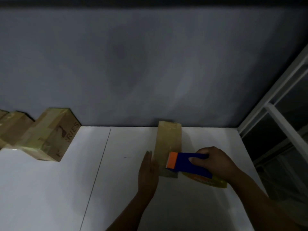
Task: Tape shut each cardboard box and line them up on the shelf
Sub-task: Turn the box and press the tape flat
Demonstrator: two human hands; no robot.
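at about 5 o'clock on the white shelf [50,189] lies the cardboard box [169,139], its long side running toward the wall. the right hand [216,162] grips a blue tape dispenser [185,162] at the box's near end. the left hand [148,174], fingers straight, presses its left side. the taping step seems in hand; next the tape needs a steady pull along the top. taped boxes [50,135] stand at 9 o'clock.

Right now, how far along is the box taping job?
Done: taped boxes stand in a row at left. In hand: the right hand holds a tape dispenser on a narrow box; the left hand rests flat against its side. Left: finish this box, add it to the row.
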